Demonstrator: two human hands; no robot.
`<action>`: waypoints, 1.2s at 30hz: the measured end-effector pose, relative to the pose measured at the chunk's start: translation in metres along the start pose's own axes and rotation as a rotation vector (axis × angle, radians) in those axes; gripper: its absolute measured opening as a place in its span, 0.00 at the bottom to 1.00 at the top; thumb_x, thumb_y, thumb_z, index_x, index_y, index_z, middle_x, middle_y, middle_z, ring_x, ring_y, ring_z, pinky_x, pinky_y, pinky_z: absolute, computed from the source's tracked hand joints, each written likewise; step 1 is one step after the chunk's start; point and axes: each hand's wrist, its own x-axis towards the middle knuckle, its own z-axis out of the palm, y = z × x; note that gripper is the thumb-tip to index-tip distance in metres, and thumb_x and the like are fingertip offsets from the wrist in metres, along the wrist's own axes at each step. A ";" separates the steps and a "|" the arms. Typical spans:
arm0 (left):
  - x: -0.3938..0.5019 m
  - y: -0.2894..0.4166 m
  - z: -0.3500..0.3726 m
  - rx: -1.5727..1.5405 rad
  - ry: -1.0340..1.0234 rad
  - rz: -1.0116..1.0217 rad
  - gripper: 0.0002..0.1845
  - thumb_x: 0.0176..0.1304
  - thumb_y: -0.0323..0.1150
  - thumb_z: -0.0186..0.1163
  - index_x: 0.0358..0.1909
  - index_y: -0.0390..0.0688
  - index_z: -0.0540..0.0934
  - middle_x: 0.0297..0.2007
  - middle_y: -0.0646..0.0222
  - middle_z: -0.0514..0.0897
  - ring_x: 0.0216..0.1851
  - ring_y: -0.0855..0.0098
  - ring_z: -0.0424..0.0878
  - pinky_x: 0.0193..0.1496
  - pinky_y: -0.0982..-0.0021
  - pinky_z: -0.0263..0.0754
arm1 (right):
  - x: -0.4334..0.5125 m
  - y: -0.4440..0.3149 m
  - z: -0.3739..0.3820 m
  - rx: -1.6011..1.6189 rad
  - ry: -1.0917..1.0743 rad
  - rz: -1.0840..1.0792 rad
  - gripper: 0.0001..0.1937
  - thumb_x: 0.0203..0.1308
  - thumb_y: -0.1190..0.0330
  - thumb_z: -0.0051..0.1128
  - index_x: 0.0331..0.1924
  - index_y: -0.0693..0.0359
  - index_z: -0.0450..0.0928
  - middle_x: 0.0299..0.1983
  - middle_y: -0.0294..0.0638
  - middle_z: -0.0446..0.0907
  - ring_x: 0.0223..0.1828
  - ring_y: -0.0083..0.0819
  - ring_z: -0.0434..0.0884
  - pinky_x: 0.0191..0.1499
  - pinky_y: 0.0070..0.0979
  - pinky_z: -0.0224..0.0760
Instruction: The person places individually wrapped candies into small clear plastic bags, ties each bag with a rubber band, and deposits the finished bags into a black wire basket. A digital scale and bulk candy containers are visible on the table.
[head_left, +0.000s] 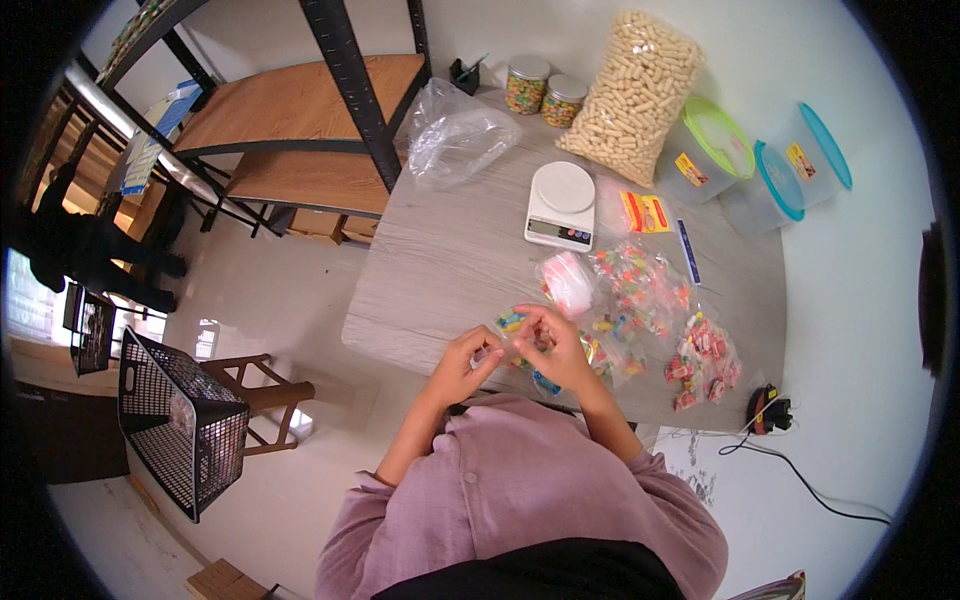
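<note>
My left hand (463, 369) and my right hand (556, 351) meet at the table's near edge, pinching a small clear plastic bag (507, 349) between their fingertips. Its outline is faint, and the fingers hide part of it. Just beyond, a bag with blue and yellow candy (511, 321) shows behind the fingers. More small bags of colourful candy (619, 327) lie to the right of my right hand. A pack of pink-and-white plastic bags (568, 283) rests above that hand. Farther right are small bags of red and white candy (705, 360).
A white digital kitchen scale (560, 206) stands mid-table. Behind it are a large bag of puffed snacks (637, 94), two candy jars (527, 86) and lidded plastic tubs (697, 154). A crumpled clear bag (454, 135) lies at left. A black basket (184, 424) sits by a stool (274, 394).
</note>
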 end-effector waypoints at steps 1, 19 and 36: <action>0.000 0.004 0.004 -0.012 -0.040 0.001 0.05 0.60 0.29 0.56 0.29 0.37 0.74 0.29 0.67 0.75 0.29 0.75 0.72 0.32 0.74 0.65 | -0.006 -0.003 0.000 -0.011 -0.027 -0.009 0.23 0.51 0.78 0.60 0.53 0.65 0.69 0.34 0.35 0.77 0.36 0.23 0.79 0.40 0.20 0.72; -0.009 0.049 0.010 0.381 -0.553 0.148 0.13 0.60 0.39 0.56 0.26 0.40 0.71 0.23 0.60 0.74 0.29 0.56 0.74 0.32 0.59 0.67 | -0.071 -0.034 -0.030 -0.457 -0.183 -0.123 0.09 0.47 0.67 0.68 0.32 0.60 0.81 0.27 0.37 0.83 0.30 0.33 0.81 0.36 0.26 0.71; -0.005 0.031 0.015 0.284 -0.583 0.147 0.13 0.60 0.38 0.57 0.25 0.39 0.72 0.22 0.60 0.74 0.27 0.57 0.74 0.33 0.60 0.68 | -0.099 -0.026 -0.043 -0.293 -0.038 0.092 0.06 0.52 0.71 0.62 0.33 0.62 0.78 0.28 0.42 0.81 0.29 0.34 0.82 0.39 0.30 0.74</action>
